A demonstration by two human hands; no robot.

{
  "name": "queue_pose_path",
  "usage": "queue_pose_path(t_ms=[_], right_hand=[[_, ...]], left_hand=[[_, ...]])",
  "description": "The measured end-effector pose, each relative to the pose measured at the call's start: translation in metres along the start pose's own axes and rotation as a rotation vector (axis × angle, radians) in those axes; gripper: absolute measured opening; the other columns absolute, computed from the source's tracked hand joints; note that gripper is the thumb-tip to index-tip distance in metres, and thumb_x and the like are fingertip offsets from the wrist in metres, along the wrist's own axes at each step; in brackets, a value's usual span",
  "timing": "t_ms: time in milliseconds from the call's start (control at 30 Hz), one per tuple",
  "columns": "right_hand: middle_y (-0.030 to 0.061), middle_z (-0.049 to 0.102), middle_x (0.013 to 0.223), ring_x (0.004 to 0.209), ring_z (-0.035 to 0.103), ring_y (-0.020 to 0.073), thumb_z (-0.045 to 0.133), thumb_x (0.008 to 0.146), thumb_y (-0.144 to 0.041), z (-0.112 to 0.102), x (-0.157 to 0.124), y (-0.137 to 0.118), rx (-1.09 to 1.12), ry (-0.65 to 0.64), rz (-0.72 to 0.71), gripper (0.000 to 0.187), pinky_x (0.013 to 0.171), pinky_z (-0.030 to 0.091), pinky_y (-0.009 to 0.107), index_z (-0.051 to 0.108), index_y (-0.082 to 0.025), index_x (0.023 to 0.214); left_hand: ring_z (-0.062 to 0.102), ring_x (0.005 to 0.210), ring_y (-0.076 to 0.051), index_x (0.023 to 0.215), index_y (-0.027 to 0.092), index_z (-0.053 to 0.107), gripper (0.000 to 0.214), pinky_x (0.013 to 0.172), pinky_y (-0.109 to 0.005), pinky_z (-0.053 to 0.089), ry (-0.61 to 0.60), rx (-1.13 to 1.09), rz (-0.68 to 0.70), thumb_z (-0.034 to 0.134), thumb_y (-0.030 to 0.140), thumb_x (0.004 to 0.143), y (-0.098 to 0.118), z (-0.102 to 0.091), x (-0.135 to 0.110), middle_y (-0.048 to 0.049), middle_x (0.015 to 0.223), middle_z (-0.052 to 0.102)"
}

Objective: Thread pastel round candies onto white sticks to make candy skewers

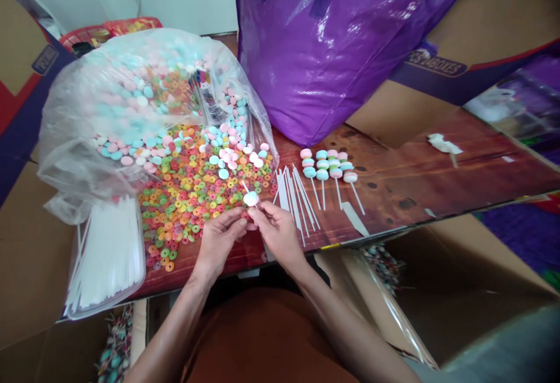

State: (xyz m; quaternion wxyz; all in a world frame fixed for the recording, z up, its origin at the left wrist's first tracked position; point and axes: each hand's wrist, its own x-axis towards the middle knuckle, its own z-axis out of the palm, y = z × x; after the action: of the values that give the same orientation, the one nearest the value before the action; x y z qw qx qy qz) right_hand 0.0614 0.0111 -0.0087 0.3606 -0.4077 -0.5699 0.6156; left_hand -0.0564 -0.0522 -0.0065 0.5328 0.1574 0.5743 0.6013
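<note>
My left hand (220,235) and my right hand (275,230) meet at the table's front edge, fingers pinched together. Between them they hold a thin white stick with a white candy disc (251,199) on its tip and a pink piece just under it. Right behind the hands spreads a heap of small coloured candy rings (192,188) and pastel discs (227,155), spilling from a clear plastic bag (109,97). Loose white sticks (292,196) lie just right of my right hand. Several finished candy skewers (328,167) lie beyond them.
A clear bag of white sticks (107,255) hangs over the table's left front edge. A big purple bag (332,51) stands at the back. Cardboard boxes (481,33) surround the brown wood-print table (415,179). A white scrap (444,145) lies at right.
</note>
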Motion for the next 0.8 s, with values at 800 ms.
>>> queue_pose_path(t_ms=[800], right_hand=[[-0.0043,0.04,0.059,0.052,0.036,0.0108,0.04,0.096,-0.02,-0.012,-0.034,-0.009,-0.673,-0.15,-0.24,0.026,0.054,0.028,0.025,0.048,-0.02,0.071]], left_hand=[[0.074,0.1,-0.024,0.103,0.022,0.078,0.023,0.097,-0.04,0.057,0.175,0.493,0.488,0.07,0.032,0.084,-0.013,-0.015,0.006,-0.0048,0.108,0.078]])
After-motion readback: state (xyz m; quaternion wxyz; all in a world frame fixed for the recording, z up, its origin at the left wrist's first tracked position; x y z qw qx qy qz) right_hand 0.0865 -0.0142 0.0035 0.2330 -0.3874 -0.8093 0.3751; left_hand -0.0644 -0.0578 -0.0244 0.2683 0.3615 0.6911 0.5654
